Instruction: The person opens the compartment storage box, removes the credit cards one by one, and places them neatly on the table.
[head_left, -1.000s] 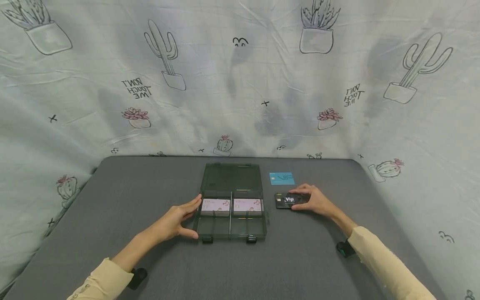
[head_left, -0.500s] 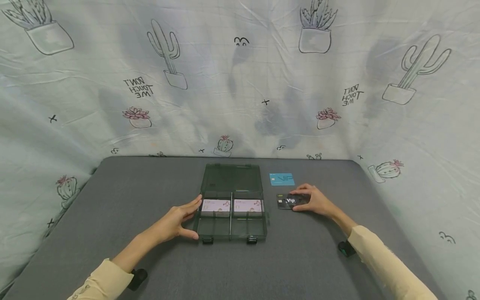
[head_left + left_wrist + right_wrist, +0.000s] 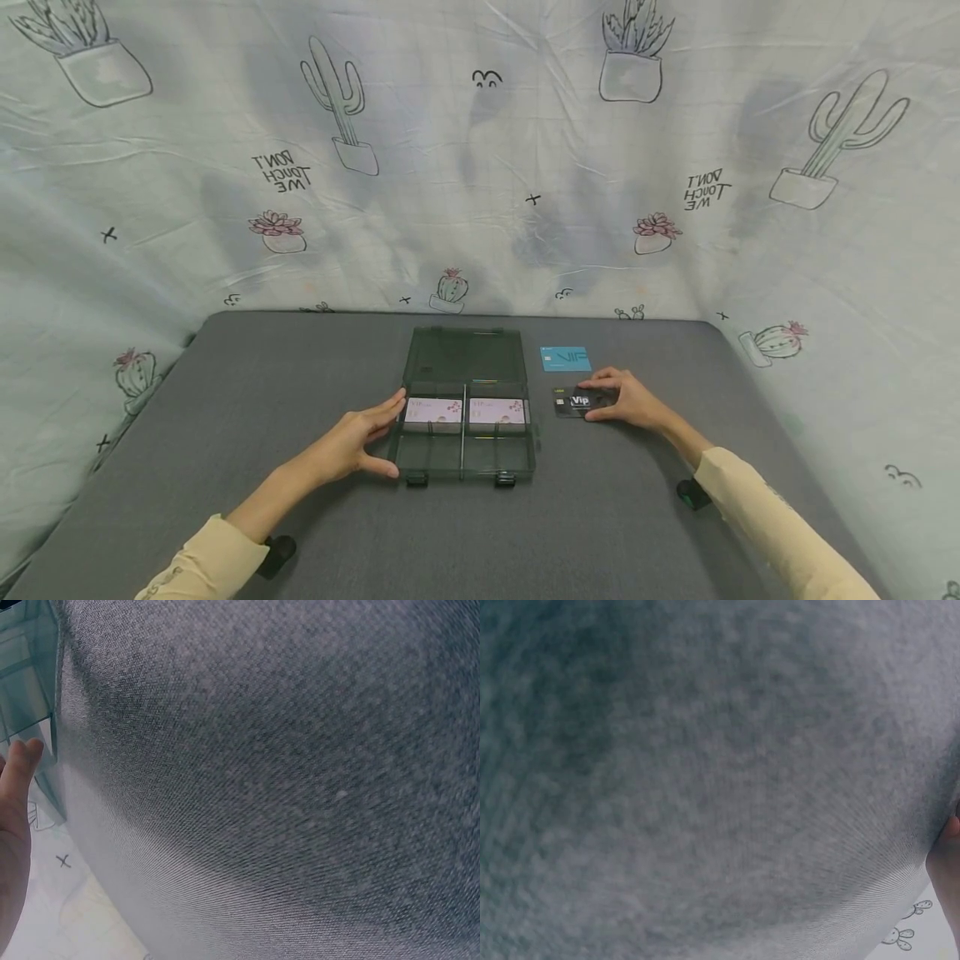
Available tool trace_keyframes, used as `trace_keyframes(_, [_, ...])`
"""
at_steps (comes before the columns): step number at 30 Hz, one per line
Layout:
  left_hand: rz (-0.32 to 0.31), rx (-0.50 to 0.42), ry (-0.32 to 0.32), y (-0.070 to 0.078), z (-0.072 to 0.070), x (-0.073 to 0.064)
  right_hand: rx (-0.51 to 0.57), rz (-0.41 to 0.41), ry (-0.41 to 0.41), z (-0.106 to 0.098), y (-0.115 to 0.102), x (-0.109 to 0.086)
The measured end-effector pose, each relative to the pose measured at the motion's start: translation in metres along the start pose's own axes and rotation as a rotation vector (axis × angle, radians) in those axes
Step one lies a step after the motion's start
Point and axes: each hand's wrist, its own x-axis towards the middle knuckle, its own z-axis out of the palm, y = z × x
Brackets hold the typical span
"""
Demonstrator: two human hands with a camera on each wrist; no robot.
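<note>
On the table in the head view, a dark green see-through plastic box (image 3: 498, 461) lies with its lid (image 3: 465, 354) laid back. Two pink VIP cards, a left one (image 3: 433, 410) and a right one (image 3: 497, 411), occupy its rear compartments. My left hand (image 3: 348, 446) rests against the box's left side, fingers and thumb stretched apart. To the right of the box, my right hand (image 3: 633, 404) pinches a black Vip card (image 3: 570, 402) between its thumb and fingers, at table level. Part of that card is hidden beneath the hand. Neither wrist view shows the cards clearly.
A blue VIP card (image 3: 566, 359) lies flat behind the black one, right of the lid. Two black latches, one of them here (image 3: 505, 479), stick out from the box's front edge. A cactus-print cloth (image 3: 480, 167) hangs beyond the grey table (image 3: 480, 542).
The black card and my right hand have shifted very slightly to the right, and the card looks thinner than a second ago. My left hand stays against the box.
</note>
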Motion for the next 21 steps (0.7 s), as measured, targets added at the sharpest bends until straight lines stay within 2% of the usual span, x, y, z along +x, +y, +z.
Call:
trace_keyframes(14, [-0.01, -0.011, -0.001, 0.0009, 0.0006, 0.0002, -0.013, 0.009, 0.039, 0.0037, -0.0044, 0.0006])
trace_keyframes(21, [-0.011, -0.014, -0.001, 0.0013, 0.0009, 0.0013, -0.023, 0.002, 0.022, 0.0033, -0.0031, 0.0019])
